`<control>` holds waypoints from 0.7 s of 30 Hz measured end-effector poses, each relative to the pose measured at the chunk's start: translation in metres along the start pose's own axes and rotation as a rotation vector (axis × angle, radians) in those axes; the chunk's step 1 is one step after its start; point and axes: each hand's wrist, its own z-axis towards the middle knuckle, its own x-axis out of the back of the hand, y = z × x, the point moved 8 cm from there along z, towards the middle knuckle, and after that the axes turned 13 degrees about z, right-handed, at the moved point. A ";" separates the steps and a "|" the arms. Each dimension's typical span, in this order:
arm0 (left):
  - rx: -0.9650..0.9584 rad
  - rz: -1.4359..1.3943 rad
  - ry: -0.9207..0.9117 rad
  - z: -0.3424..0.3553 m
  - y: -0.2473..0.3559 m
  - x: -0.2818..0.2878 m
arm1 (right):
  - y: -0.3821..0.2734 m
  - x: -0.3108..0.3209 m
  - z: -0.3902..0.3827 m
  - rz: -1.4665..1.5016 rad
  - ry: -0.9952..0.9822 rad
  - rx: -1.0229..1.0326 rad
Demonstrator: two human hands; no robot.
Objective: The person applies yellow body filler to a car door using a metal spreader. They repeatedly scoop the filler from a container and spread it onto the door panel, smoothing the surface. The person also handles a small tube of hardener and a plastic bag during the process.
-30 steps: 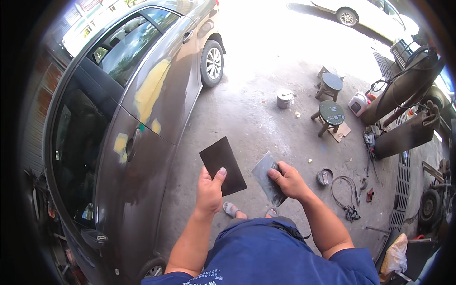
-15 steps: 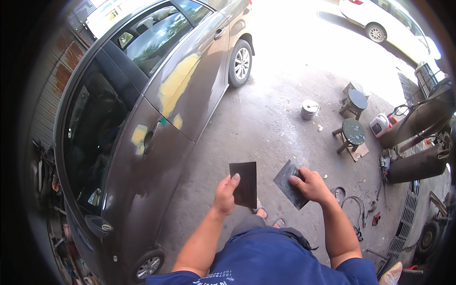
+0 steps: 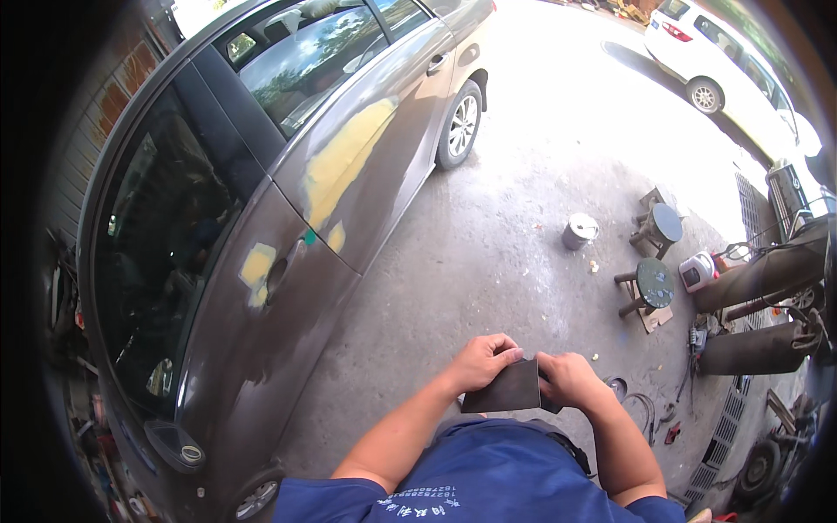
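Observation:
In front of my waist, my left hand [image 3: 488, 362] pinches the upper edge of a dark brown-grey sheet of sandpaper [image 3: 503, 389]. My right hand [image 3: 567, 378] is closed at the sheet's right side, its fingers nearly meeting those of the left. It grips a thin, dark flat pad [image 3: 550, 404], mostly hidden behind the sandpaper and the fingers. To my left stands a brown car [image 3: 231, 349], with yellowish filler patches [image 3: 344, 161] on its rear door and around the front door handle.
Two low stools [image 3: 654, 282] and a white bucket [image 3: 581, 231] stand on the concrete floor ahead to the right. Dark cylinders [image 3: 754, 349], a white jug [image 3: 697, 271], hoses and a floor grate [image 3: 720, 436] line the right side. A white car [image 3: 724, 52] is parked far right.
My hands were apart, each holding its flat piece up. They have come together lower down, and the sandpaper now overlaps the dark pad. The view has shifted slightly.

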 end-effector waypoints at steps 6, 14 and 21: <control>0.083 -0.084 -0.020 0.016 -0.005 0.019 | 0.002 0.018 0.023 0.153 0.059 0.008; 0.064 -0.049 -0.022 0.045 -0.007 0.013 | 0.042 0.059 0.043 0.266 0.137 -0.060; 0.068 0.050 0.085 0.098 0.015 -0.002 | 0.113 0.106 0.066 0.370 0.185 -0.067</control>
